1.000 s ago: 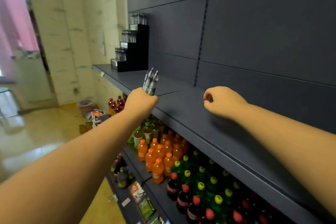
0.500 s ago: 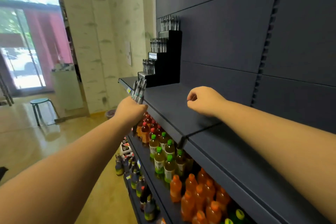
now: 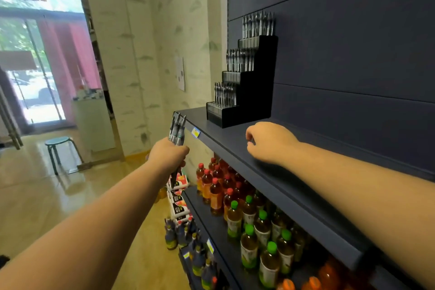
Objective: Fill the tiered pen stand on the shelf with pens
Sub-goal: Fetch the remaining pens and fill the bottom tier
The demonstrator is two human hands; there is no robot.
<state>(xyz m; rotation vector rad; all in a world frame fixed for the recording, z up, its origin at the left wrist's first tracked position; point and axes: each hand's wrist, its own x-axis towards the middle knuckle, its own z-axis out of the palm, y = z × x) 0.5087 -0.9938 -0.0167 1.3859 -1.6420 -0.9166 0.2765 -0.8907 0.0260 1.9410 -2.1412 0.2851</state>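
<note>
Left hand (image 3: 168, 154) grips my bunch of pens (image 3: 177, 127), tips up, just off the shelf (image 3: 237, 148) edge. My right hand (image 3: 269, 142) hovers over the shelf, fingers curled on nothing. Ahead, the stand (image 3: 244, 92) sits against the back panel, three tiers filled with pens.

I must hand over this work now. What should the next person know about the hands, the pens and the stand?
Left hand grips a bundle of pens, held in front of the shelf edge.
Right hand is curled, holds nothing, above the shelf.
Tiered pen stand sits at the shelf's far end; its upper three tiers hold pens, the lowest front tier shows none.
Left to do: bring the bundle to the stand and fill that front tier.
</note>
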